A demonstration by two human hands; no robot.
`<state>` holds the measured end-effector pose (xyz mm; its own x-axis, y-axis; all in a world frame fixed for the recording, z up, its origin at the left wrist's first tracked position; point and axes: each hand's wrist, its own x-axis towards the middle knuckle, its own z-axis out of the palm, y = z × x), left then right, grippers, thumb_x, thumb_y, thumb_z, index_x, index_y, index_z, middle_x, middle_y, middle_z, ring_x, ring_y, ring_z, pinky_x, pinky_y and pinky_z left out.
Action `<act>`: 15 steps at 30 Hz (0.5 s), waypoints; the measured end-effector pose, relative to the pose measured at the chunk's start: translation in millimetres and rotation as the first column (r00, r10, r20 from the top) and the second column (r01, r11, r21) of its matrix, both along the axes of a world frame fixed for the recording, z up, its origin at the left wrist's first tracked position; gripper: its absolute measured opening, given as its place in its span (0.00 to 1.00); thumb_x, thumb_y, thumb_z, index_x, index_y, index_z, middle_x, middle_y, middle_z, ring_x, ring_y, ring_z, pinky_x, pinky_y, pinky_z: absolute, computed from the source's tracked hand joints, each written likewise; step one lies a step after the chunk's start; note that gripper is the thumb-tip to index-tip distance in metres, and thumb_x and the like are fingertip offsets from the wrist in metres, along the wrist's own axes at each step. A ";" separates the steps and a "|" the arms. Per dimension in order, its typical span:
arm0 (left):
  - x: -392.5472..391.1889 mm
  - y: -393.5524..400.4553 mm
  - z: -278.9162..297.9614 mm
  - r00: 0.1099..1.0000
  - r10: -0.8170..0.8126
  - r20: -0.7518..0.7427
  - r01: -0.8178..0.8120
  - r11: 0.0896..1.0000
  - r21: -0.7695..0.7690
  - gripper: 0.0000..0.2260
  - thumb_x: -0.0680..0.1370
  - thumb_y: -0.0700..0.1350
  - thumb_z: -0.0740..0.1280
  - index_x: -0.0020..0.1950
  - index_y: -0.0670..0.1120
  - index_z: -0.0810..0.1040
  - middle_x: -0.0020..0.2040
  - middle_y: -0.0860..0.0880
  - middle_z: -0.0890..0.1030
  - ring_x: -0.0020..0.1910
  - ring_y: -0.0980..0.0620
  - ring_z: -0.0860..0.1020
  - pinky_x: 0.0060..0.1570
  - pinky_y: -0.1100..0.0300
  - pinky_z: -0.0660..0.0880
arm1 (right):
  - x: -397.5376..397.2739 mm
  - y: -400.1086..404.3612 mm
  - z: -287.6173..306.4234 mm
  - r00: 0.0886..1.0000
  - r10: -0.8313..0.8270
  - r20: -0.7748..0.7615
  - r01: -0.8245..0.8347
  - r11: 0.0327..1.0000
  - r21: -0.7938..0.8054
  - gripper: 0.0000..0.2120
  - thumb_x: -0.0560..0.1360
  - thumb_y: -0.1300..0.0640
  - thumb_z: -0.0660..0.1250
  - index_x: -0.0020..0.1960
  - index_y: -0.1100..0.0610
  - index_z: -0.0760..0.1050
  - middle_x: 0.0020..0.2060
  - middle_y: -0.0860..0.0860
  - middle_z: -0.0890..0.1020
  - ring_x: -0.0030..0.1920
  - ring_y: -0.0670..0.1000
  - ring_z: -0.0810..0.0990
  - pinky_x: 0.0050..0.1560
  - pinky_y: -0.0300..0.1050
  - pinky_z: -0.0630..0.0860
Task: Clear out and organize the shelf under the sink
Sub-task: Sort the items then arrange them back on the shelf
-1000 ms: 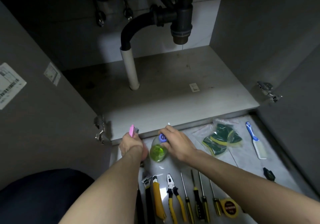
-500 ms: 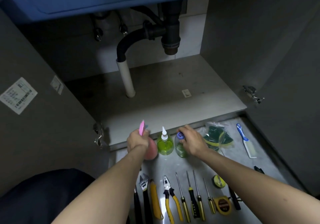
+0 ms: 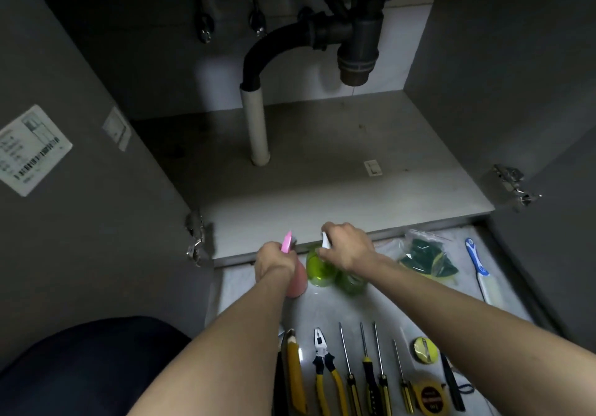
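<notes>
At the front lip of the cabinet, my left hand (image 3: 273,259) had its fingers wrapped around the neck of a pink spray bottle (image 3: 296,282), whose pink trigger stuck up above my knuckles. My right hand (image 3: 350,245) had its fingers closed over the white nozzle top of a light green bottle (image 3: 317,269). That bottle stood on the pale mat (image 3: 380,306) just beside the pink one, and a darker green bottle (image 3: 351,282) sat touching it on the other side, half under my right wrist. All three bottles stood on the floor in front of the shelf (image 3: 322,183), which I saw bare except for the white drain pipe (image 3: 256,125) and a small white tag. To the right lay a bag of green sponges (image 3: 427,259) and a blue-and-white brush (image 3: 482,273). Nearer to me, pliers (image 3: 324,367), several screwdrivers (image 3: 350,373) and a tape measure (image 3: 430,396) lay in a row
</notes>
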<state>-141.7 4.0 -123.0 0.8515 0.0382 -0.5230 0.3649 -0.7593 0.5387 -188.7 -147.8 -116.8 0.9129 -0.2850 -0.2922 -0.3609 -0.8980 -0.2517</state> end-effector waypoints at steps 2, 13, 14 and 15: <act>4.3 -3.8 0.3 1.000 -0.016 -0.011 0.017 1.000 0.010 0.10 0.78 0.48 0.69 0.55 0.45 0.83 0.53 0.42 0.83 0.51 0.41 0.80 0.45 0.58 0.71 | 6.6 6.9 -5.4 0.999 -0.008 -0.033 0.008 1.000 -0.001 0.19 0.76 0.46 0.67 0.63 0.54 0.75 0.58 0.56 0.82 0.60 0.60 0.79 0.57 0.51 0.77; 19.3 -28.4 52.7 0.978 -0.191 0.081 0.178 0.974 0.137 0.22 0.77 0.58 0.68 0.64 0.46 0.78 0.65 0.43 0.79 0.64 0.42 0.77 0.58 0.56 0.73 | -18.7 -11.3 43.6 0.938 -0.243 0.246 0.175 0.947 0.271 0.19 0.72 0.54 0.71 0.63 0.50 0.79 0.44 0.50 0.82 0.52 0.57 0.80 0.51 0.46 0.74; 20.0 -27.6 59.2 0.978 -0.191 0.084 0.179 0.976 0.125 0.22 0.77 0.58 0.68 0.65 0.46 0.78 0.65 0.43 0.79 0.65 0.41 0.77 0.59 0.56 0.73 | -22.0 -14.9 53.1 0.924 -0.268 0.272 0.186 0.938 0.292 0.18 0.72 0.54 0.71 0.62 0.51 0.80 0.41 0.49 0.80 0.50 0.56 0.80 0.49 0.46 0.74; 20.3 -26.8 66.1 0.977 -0.189 0.094 0.179 0.978 0.108 0.22 0.77 0.57 0.67 0.65 0.46 0.77 0.65 0.42 0.78 0.65 0.41 0.76 0.60 0.55 0.73 | -25.4 -18.8 62.4 0.907 -0.296 0.300 0.199 0.929 0.313 0.18 0.72 0.54 0.72 0.61 0.51 0.81 0.40 0.49 0.80 0.48 0.55 0.81 0.49 0.46 0.74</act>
